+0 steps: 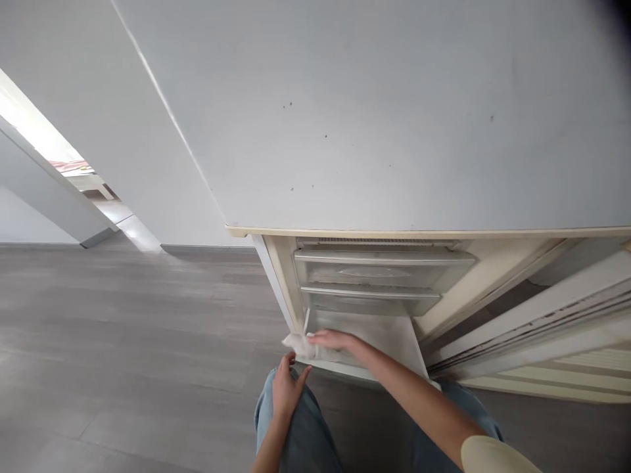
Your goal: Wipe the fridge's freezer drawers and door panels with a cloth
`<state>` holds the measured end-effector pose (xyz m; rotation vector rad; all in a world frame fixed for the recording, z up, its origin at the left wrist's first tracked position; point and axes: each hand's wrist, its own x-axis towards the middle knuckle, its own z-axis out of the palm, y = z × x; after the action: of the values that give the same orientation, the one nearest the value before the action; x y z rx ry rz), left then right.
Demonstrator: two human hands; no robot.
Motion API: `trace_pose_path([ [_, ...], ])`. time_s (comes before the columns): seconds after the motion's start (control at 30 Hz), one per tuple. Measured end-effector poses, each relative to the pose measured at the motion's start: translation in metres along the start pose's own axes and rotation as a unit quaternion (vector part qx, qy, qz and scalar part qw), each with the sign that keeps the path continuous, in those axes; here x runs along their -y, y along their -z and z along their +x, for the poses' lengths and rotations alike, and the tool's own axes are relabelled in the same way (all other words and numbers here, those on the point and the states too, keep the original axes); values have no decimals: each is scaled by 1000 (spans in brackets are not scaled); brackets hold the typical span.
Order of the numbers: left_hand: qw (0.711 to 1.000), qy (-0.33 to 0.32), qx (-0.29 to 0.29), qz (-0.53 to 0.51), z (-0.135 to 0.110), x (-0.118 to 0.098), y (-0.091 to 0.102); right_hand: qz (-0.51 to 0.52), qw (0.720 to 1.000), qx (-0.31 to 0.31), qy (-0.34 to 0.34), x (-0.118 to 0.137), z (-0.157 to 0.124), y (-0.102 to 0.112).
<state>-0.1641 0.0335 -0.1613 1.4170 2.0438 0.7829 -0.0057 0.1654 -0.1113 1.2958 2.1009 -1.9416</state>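
White cloth (297, 344) is seen bunched at the lower centre of the frame, over the left front corner of a pulled-out drawer (387, 328). It is covered partly by the right hand (331, 339), whose fingers are stretched out together; whether any cloth is pinched cannot be told. The left hand (290, 387) is held just beside that corner, thumb and fingers spread apart. Two closed drawers (384, 268) are stacked above, topped by a pale grey panel (394, 118) filling the upper frame; grey floor (148, 341) is shown at lower left
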Motion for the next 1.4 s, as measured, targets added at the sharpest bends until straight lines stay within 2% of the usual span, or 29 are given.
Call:
trace_pose_path([
  [0.1, 1000, 13, 15, 17, 2, 4, -1, -64, 994, -55, 66, -1, -12, -42],
  [0.17, 1000, -14, 21, 3, 1, 3, 0, -161, 971, -124, 125, -11, -22, -60],
  [0.23, 999, -29, 25, -11, 0, 0, 1, -257, 936, -178, 159, -26, -34, -64],
  [0.3, 999, -22, 23, -9, -2, -3, 1, -295, 922, -196, 158, -42, -48, -57],
  [0.53, 999, -13, 6, 34, -3, -6, 0, -251, 942, -202, 98, -87, -110, -18],
  [0.73, 999, 23, -1, 46, -5, -8, -2, -263, 934, -235, 59, -125, -165, 3],
  [0.83, 999, 31, -3, 27, -5, -8, -4, -292, 918, -267, 39, -153, -188, 9],
  [0.9, 999, 40, -7, 16, -5, -7, -6, -326, 894, -306, 25, -174, -199, 8],
  [1.03, 999, 26, -27, 11, -5, -3, -10, -383, 828, -410, 9, -207, -206, -2],
  [1.13, 999, 33, -25, 21, -3, -2, -11, -385, 786, -485, -2, -218, -202, -13],
  [1.27, 997, 60, -16, 36, -2, -9, -12, -335, 752, -567, -9, -219, -191, -21],
  [1.4, 996, 70, -18, 61, 1, -20, -18, -254, 724, -641, -28, -214, -178, -14],
])
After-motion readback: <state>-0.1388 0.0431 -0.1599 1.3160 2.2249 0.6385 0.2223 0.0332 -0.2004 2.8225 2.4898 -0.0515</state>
